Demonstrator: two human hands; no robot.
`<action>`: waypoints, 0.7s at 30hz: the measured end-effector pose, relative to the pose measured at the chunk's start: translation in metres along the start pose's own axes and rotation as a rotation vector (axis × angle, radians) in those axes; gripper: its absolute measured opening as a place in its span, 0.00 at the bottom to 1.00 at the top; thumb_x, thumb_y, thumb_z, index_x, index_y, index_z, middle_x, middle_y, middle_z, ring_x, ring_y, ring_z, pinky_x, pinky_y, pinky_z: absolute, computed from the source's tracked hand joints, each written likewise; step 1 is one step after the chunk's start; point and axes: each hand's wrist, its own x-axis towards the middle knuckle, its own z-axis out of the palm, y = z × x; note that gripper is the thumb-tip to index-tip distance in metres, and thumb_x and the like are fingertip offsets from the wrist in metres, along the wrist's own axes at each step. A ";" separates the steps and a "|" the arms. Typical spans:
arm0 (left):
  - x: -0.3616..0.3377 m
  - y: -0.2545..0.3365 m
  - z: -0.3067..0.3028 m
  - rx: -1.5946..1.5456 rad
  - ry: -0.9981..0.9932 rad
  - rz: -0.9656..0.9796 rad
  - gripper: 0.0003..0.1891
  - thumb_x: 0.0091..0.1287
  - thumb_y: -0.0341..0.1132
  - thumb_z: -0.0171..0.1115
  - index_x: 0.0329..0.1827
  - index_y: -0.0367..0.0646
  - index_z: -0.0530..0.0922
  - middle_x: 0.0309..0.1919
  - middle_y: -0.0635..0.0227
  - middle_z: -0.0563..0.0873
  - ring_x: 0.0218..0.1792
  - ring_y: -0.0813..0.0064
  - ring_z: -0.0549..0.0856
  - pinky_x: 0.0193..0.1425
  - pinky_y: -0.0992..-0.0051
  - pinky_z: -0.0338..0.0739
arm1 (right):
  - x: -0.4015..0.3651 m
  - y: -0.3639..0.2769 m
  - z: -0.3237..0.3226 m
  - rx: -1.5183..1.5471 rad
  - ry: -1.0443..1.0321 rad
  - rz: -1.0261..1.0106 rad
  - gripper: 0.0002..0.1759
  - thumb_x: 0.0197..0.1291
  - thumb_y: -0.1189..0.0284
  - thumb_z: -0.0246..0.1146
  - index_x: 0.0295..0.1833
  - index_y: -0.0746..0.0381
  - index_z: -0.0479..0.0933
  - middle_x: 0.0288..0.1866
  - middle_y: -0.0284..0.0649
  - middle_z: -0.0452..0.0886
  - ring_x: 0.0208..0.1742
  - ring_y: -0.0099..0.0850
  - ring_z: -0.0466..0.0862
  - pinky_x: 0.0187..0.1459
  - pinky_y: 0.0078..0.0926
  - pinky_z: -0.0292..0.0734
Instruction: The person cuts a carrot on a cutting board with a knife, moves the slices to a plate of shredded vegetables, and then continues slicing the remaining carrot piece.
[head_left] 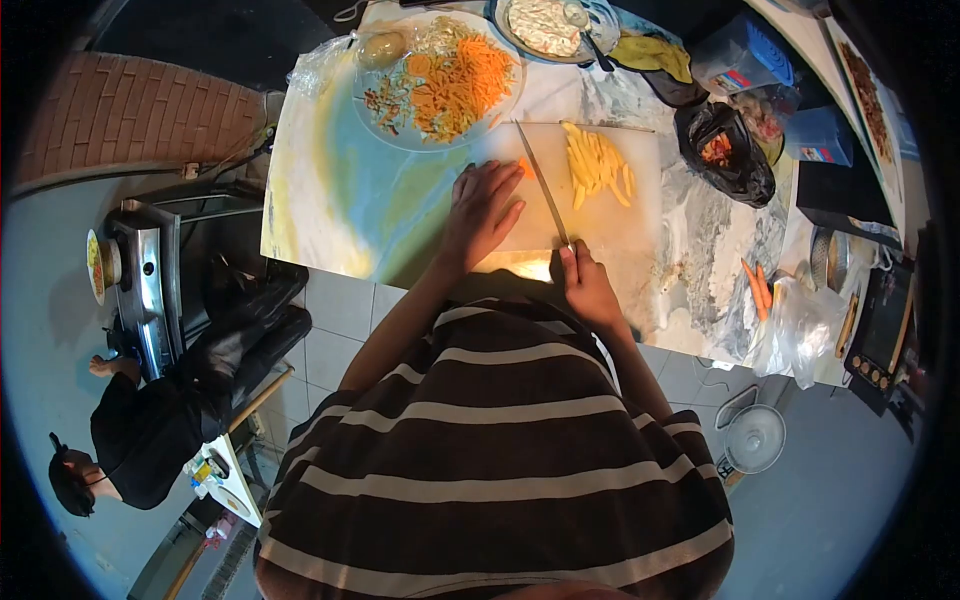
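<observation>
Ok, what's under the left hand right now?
Beside the left hand, an orange piece shows on the pale cutting board, close to the knife. Whatever lies directly beneath the hand itself is covered, so I can't tell whether more is there.

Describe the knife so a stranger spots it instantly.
On the table, find the pale cutting board. The knife slants over it, handle in the right hand. Unlike the yellow sticks just right of it, it is one long, narrow blade.
</observation>
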 end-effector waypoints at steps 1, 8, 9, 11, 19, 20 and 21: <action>0.001 0.000 0.000 0.023 -0.019 0.018 0.25 0.63 0.37 0.67 0.64 0.42 0.76 0.64 0.65 0.77 0.66 0.59 0.73 0.71 0.56 0.62 | 0.000 0.000 -0.001 0.001 0.004 0.002 0.24 0.77 0.56 0.47 0.58 0.69 0.68 0.43 0.69 0.79 0.47 0.65 0.80 0.46 0.56 0.74; 0.001 0.001 -0.003 0.019 -0.039 0.038 0.26 0.63 0.36 0.68 0.65 0.43 0.77 0.66 0.69 0.77 0.67 0.60 0.72 0.71 0.55 0.62 | 0.003 0.008 0.004 -0.070 0.031 -0.058 0.21 0.77 0.58 0.47 0.56 0.68 0.68 0.31 0.65 0.80 0.38 0.67 0.80 0.39 0.59 0.74; 0.000 0.001 -0.003 0.017 -0.039 0.030 0.26 0.63 0.36 0.68 0.65 0.43 0.77 0.66 0.69 0.77 0.67 0.60 0.72 0.71 0.55 0.62 | 0.003 0.007 0.004 -0.081 0.033 -0.055 0.20 0.77 0.59 0.47 0.55 0.67 0.68 0.29 0.63 0.80 0.36 0.67 0.80 0.37 0.59 0.73; 0.000 0.000 -0.004 0.026 -0.046 0.034 0.26 0.63 0.36 0.67 0.65 0.43 0.76 0.67 0.70 0.77 0.67 0.61 0.71 0.71 0.54 0.62 | 0.000 0.003 0.001 -0.053 0.037 -0.053 0.20 0.77 0.59 0.47 0.54 0.67 0.68 0.28 0.63 0.80 0.35 0.67 0.80 0.36 0.59 0.72; 0.000 -0.002 -0.001 0.019 -0.034 0.031 0.26 0.63 0.36 0.67 0.65 0.44 0.77 0.66 0.70 0.77 0.67 0.61 0.72 0.71 0.54 0.62 | 0.004 0.006 0.002 -0.066 0.101 -0.118 0.17 0.76 0.62 0.50 0.53 0.67 0.67 0.26 0.63 0.78 0.33 0.66 0.79 0.33 0.58 0.70; 0.000 -0.001 -0.002 0.027 -0.032 0.035 0.26 0.63 0.36 0.68 0.65 0.44 0.77 0.66 0.70 0.77 0.67 0.61 0.72 0.71 0.54 0.62 | 0.003 0.005 0.002 -0.063 0.085 -0.105 0.17 0.76 0.61 0.50 0.53 0.67 0.67 0.26 0.63 0.79 0.33 0.66 0.79 0.32 0.58 0.71; -0.001 -0.002 -0.002 0.028 -0.035 0.034 0.26 0.63 0.36 0.68 0.65 0.44 0.77 0.66 0.70 0.77 0.67 0.61 0.72 0.71 0.54 0.62 | 0.002 0.004 0.002 -0.059 0.070 -0.090 0.17 0.76 0.61 0.50 0.54 0.66 0.68 0.26 0.63 0.79 0.33 0.66 0.79 0.32 0.59 0.71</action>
